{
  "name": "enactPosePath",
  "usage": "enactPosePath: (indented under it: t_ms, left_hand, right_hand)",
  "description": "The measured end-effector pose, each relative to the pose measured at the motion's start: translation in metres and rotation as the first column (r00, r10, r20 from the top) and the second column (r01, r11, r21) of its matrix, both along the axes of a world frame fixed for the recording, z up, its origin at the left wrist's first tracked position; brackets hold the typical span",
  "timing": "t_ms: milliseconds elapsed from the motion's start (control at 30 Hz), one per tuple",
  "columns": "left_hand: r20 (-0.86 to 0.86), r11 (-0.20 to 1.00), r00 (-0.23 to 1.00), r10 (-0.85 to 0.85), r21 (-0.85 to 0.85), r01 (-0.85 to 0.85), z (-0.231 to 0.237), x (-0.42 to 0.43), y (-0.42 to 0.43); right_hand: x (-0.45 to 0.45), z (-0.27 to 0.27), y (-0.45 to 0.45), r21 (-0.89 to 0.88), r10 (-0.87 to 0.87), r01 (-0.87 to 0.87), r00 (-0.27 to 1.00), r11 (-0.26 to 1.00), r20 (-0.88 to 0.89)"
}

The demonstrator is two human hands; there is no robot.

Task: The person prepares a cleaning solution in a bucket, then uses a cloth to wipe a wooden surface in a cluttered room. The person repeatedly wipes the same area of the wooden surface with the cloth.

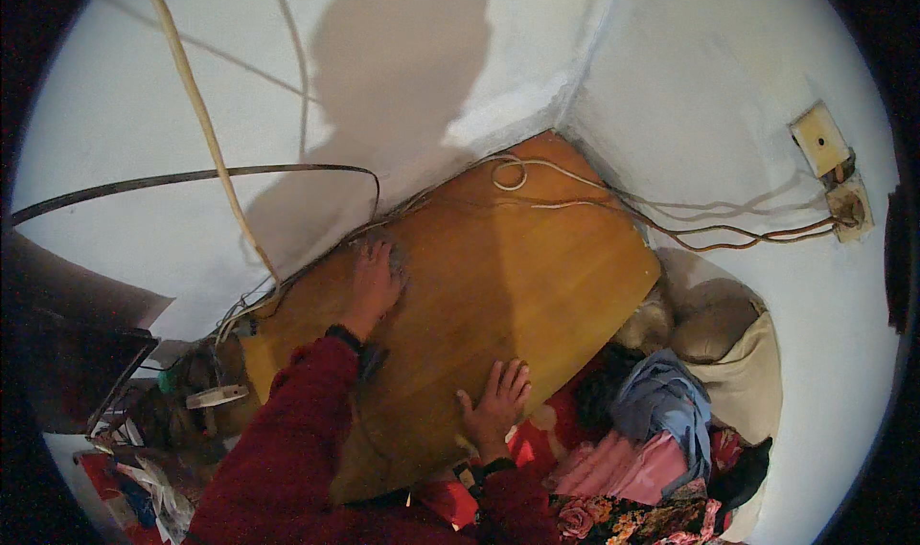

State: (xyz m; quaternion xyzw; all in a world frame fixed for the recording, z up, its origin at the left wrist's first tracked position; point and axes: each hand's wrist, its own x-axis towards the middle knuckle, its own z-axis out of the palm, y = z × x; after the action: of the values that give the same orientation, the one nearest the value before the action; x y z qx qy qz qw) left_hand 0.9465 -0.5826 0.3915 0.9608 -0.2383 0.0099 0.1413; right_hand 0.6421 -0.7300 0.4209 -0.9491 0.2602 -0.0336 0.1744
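Note:
A brown wooden board (445,308) with a smooth top lies before me, its far corner in the corner of the room. My left hand (375,286) reaches across it and lies palm down near the wall-side edge. Something dark grey shows around those fingers; whether it is a cloth or shadow is unclear. Closer to me, my right hand (494,405) rests on the board's near edge, fingers spread, with nothing visible in it. A thin pale cable (509,174) loops over the far end of the board.
Clothes, including a blue-grey garment (665,405) and pink cloth (611,466), are heaped at right beside a beige sack (740,372). Wires run to a wall socket (849,212). At left are a dark screen-like panel (72,372), a white power strip (217,396) and a hanging cable (201,125).

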Motion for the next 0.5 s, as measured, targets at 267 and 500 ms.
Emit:
enactPosePath:
  t_ms: [267, 500]
  left_hand:
    - [-0.114, 0.998, 0.992, -0.052, 0.034, 0.056, 0.001, 0.016, -0.032]
    - [-0.042, 0.998, 0.999, 0.017, 0.063, -0.014, 0.018, -0.038, 0.024]
  right_hand:
    - [-0.001, 0.0, 0.0, -0.001, 0.013, -0.013, 1.0, 1.0, 0.002]
    - [-0.002, -0.002, -0.002, -0.002, 0.011, -0.011, 1.0, 1.0, 0.004]
